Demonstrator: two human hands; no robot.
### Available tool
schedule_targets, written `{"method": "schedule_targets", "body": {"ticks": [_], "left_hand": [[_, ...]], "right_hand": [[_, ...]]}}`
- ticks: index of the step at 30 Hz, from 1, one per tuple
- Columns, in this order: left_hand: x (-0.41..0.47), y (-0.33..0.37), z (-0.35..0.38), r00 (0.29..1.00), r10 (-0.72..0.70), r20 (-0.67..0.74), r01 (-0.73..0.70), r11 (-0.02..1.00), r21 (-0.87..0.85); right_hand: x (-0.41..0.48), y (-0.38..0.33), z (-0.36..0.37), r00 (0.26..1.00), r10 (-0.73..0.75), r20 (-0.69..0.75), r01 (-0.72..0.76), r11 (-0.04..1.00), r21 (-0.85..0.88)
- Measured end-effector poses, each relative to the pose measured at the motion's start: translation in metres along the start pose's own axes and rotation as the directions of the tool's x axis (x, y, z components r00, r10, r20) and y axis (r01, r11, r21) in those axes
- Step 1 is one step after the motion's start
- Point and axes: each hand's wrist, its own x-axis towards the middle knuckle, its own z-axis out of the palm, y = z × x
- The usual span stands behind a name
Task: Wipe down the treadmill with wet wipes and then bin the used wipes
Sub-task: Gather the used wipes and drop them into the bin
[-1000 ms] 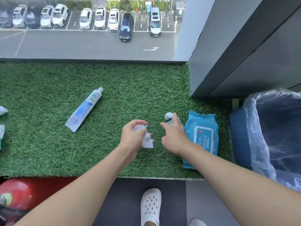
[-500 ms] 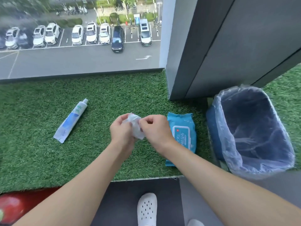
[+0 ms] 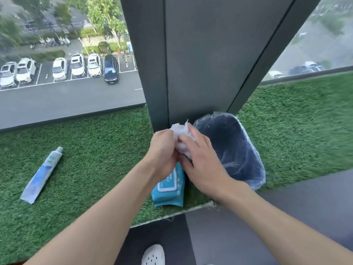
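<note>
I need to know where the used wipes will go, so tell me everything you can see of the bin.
The bin is a dark blue, rounded-rectangular container lined with a thin, clear, crinkled plastic bag folded over its rim. It stands upright on the green artificial turf, against the foot of the dark grey pillar, right of the blue wipes pack. Its mouth is open and it looks empty. Both hands hold the crumpled wipes by its near-left rim.

Crumpled white wipes [image 3: 181,136] bunched beside the lined blue bin [image 3: 235,150]

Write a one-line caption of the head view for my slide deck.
Both hands, left hand and right hand, bunch used wipes beside the lined bin.
</note>
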Motion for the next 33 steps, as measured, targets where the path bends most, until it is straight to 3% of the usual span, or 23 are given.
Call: {"method": "schedule_targets", "body": {"ticks": [3,4,8,13,15,17,18,20,21,23,25,27,33], "left_hand": [[-0.009,-0.005,0.034,0.961,-0.141,0.239,0.113,0.985,0.128],[-0.009,-0.011,0.043,0.953,-0.169,0.251,0.113,0.969,0.221],[0.009,-0.051,0.055,0.996,0.073,-0.054,-0.026,0.798,0.602],[0.017,-0.086,0.058,0.992,-0.039,-0.124,0.112,0.735,0.669],[0.021,-0.095,0.057,0.992,0.022,-0.126,0.072,0.722,0.688],[0.025,-0.102,0.055,0.991,0.046,-0.129,0.056,0.723,0.689],[0.025,-0.103,0.055,0.989,0.057,-0.135,0.056,0.703,0.709],[0.03,-0.106,0.051,0.983,0.094,-0.156,0.061,0.635,0.77],[0.031,-0.108,0.05,0.98,0.109,-0.165,0.062,0.625,0.778],[0.031,-0.108,0.051,0.983,0.06,-0.172,0.085,0.684,0.724],[0.028,-0.109,0.055,0.981,-0.019,-0.192,0.141,0.75,0.646],[0.028,-0.111,0.064,0.987,0.014,-0.158,0.095,0.747,0.658],[0.038,-0.111,0.11,0.996,0.087,0.001,-0.061,0.688,0.723]], "right_hand": [[-0.013,0.028,-0.025,0.992,0.076,-0.103,-0.062,0.989,0.135],[-0.018,0.039,-0.032,0.982,0.132,-0.134,-0.111,0.982,0.155],[-0.035,0.077,-0.051,0.924,0.331,-0.19,-0.325,0.944,0.06],[-0.035,0.078,-0.064,0.865,0.233,-0.444,-0.212,0.972,0.096],[-0.024,0.087,-0.058,0.943,0.244,-0.226,-0.266,0.961,-0.071],[-0.02,0.096,-0.051,0.921,0.388,0.028,-0.353,0.864,-0.36],[-0.022,0.097,-0.051,0.904,0.426,0.026,-0.377,0.824,-0.424],[-0.029,0.106,-0.055,0.896,0.424,-0.135,-0.436,0.774,-0.46],[-0.033,0.112,-0.057,0.857,0.481,-0.184,-0.508,0.729,-0.459],[-0.04,0.126,-0.065,0.658,0.743,-0.121,-0.747,0.622,-0.236],[-0.045,0.142,-0.069,0.497,0.868,0.015,-0.865,0.494,0.089],[-0.051,0.154,-0.075,0.484,0.874,-0.036,-0.855,0.482,0.192],[-0.062,0.182,-0.1,0.439,0.879,-0.186,-0.836,0.475,0.274]]}}
